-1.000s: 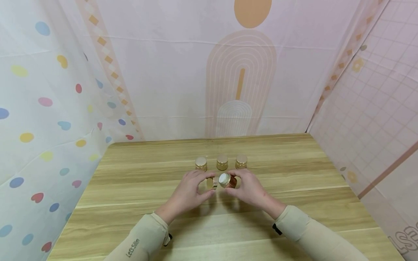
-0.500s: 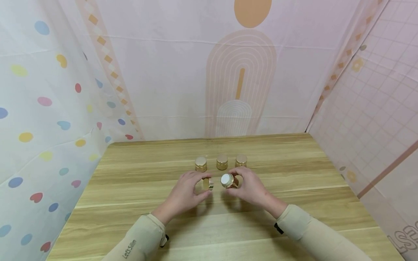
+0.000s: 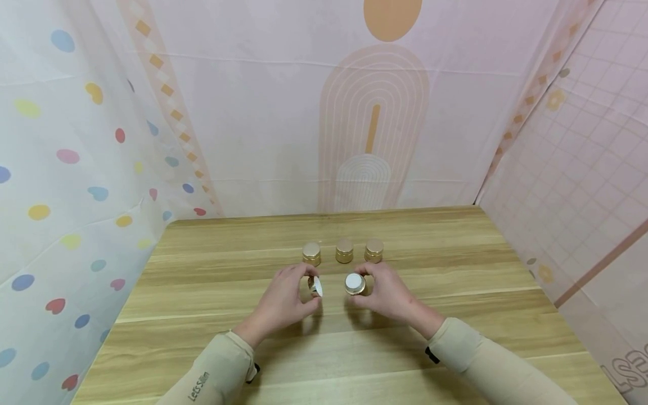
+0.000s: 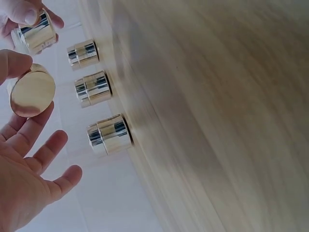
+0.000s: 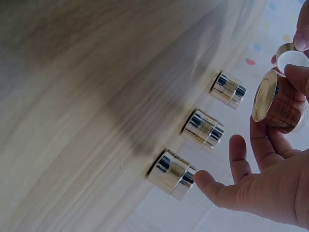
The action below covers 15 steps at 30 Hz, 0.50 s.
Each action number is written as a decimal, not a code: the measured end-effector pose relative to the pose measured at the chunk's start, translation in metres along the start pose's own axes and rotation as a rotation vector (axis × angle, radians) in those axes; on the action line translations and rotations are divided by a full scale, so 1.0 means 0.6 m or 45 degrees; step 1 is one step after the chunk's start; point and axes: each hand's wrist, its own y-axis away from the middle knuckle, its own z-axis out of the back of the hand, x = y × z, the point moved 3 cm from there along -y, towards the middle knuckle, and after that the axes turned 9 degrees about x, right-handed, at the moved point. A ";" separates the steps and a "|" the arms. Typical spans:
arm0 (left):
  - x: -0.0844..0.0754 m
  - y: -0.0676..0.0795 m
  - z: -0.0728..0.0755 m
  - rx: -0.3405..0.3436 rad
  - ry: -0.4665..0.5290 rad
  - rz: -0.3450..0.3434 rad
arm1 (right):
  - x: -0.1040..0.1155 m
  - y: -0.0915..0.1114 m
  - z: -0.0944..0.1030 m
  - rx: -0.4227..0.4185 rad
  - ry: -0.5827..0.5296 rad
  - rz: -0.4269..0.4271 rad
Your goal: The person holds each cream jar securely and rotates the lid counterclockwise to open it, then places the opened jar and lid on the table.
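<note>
Between thumb and fingers my left hand (image 3: 286, 295) pinches a gold lid (image 4: 34, 92), tipped on its side with its white inside facing right in the head view. My right hand (image 3: 388, 292) grips a small gold jar (image 5: 281, 102) by its sides; its white top (image 3: 354, 281) faces up toward the head camera. Lid and jar are apart, with a gap between the hands. Beyond them stand three closed gold jars in a row: a left one (image 3: 311, 254), a middle one (image 3: 344, 251) and a right one (image 3: 374, 251).
The jars stand on a wood-grain table (image 3: 228, 253). A patterned cloth backdrop (image 3: 263, 124) rises behind its far edge, with a dotted cloth (image 3: 76, 197) at the left and a grid-patterned one (image 3: 582, 169) at the right.
My left hand has drawn the lid leftward away from the jar and turned its white inside into view. The jar in my right hand has tilted from leaning left to nearly upright.
</note>
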 end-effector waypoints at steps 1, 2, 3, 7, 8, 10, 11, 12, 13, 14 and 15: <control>0.001 0.000 0.000 0.002 0.000 0.010 | 0.000 0.000 -0.001 0.003 0.004 0.003; 0.003 -0.001 0.001 0.000 -0.002 0.018 | 0.000 0.000 -0.003 0.007 0.003 0.004; 0.005 -0.001 0.001 0.005 0.002 0.031 | 0.000 -0.001 -0.004 0.009 -0.003 0.014; 0.013 -0.002 0.003 0.015 -0.012 0.065 | 0.001 -0.002 -0.009 0.006 0.008 0.052; 0.015 -0.002 0.003 0.016 -0.018 0.076 | 0.001 -0.003 -0.011 0.007 0.013 0.059; 0.021 -0.002 0.004 0.020 -0.022 0.109 | 0.002 -0.004 -0.013 0.009 0.041 0.068; 0.024 -0.002 0.005 0.021 -0.022 0.132 | 0.002 -0.005 -0.014 0.013 0.048 0.067; 0.027 -0.002 0.006 0.021 -0.023 0.156 | 0.002 -0.005 -0.014 0.019 0.055 0.062; 0.031 -0.002 0.007 0.018 -0.028 0.181 | 0.003 -0.006 -0.015 0.024 0.066 0.054; 0.035 -0.002 0.009 0.015 -0.032 0.207 | 0.003 -0.007 -0.015 0.025 0.075 0.047; 0.038 -0.001 0.010 0.011 -0.040 0.234 | 0.004 -0.008 -0.016 0.031 0.078 0.034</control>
